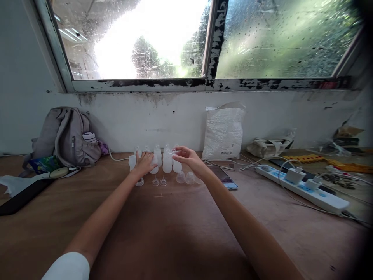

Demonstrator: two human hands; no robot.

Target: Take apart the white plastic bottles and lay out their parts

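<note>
Several translucent white plastic bottles stand upright in a cluster near the wall, some with clear tops. My left hand rests over the bottles at the left of the cluster, fingers spread and touching them; the bottle parts beneath it are hidden. Beside the right end, my right hand pinches a small clear plastic cap between thumb and fingers, above a bottle. In front of the bottles lie small clear pointed nozzle pieces and a clear ring-like piece. Clear cone-shaped caps sit below my right hand.
A phone lies right of my right wrist, near a white power strip with cables. A white padded bag leans on the wall. At left are a grey backpack and a black flat object.
</note>
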